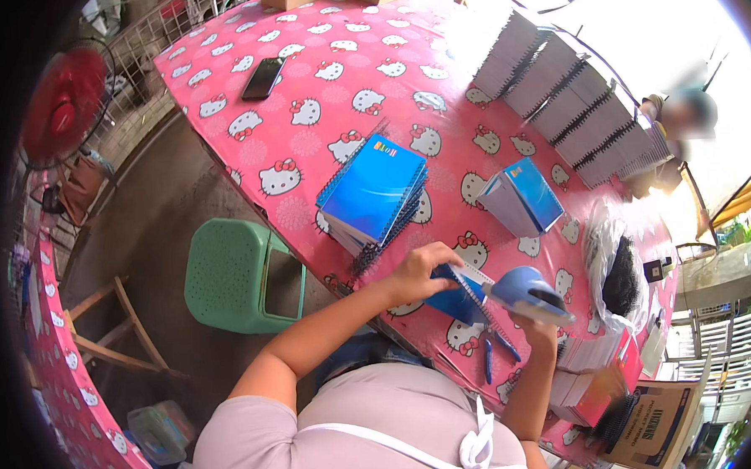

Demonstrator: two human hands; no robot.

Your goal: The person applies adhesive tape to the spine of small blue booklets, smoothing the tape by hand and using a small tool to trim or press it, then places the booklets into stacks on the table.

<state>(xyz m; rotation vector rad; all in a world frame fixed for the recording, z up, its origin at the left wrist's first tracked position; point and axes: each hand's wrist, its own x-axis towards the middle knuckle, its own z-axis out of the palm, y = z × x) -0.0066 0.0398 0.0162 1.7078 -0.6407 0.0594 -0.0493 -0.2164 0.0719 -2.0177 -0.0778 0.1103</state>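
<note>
Evidently pinched a blue notebook (458,305) by its upper edge with the left hand (423,273), just below the centre of the frame, with fingers bent and closed on it. Held a rounded blue tool (525,292) in the right hand (534,325), just right of the notebook, seemingly with a closed grasp from beneath, though with most of the fingers hidden behind it. Pointed the tool's narrow end left at the notebook's spiral edge; could not tell contact from a small gap there. Had two slim blue objects (488,362) on the pink tablecloth (313,149) below the notebook. Saw a stack of blue notebooks (378,188) at the centre, above the left hand, and a smaller blue pile (531,196) above the tool. Saw also a dark phone (263,78) toward the upper left, coil-bound stacks (558,92) at the upper right, a clear plastic bag (598,254) at the right, a cardboard box (652,428) at the lower right and a green stool (226,270) left of centre.
</note>
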